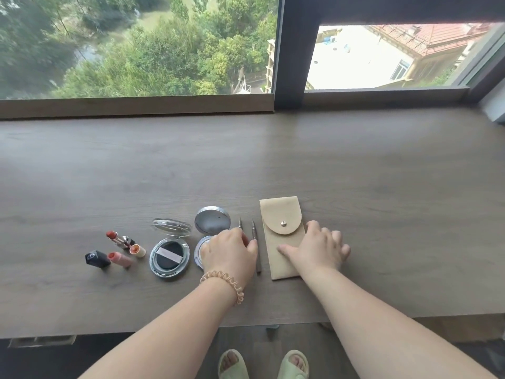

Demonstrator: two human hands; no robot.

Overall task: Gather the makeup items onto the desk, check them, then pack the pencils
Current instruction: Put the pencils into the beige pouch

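Observation:
Two thin makeup pencils lie side by side on the desk (246, 160). The left pencil (240, 223) is mostly hidden under my left hand (229, 250), whose fingers curl down over it. The right pencil (256, 244) lies free between my hands. A beige pouch (281, 214) with a snap flap lies shut to their right, and my right hand (317, 247) rests flat on its lower half. Left of my left hand are an open silver compact (211, 218), an open black cushion compact (169, 254) and several uncapped lipsticks (120, 250).
A black lipstick cap (97, 259) lies at the far left of the row. The window sill (136, 108) and a dark window frame post (295, 50) run along the back of the desk. My slippered feet (262, 362) show below the desk's front edge.

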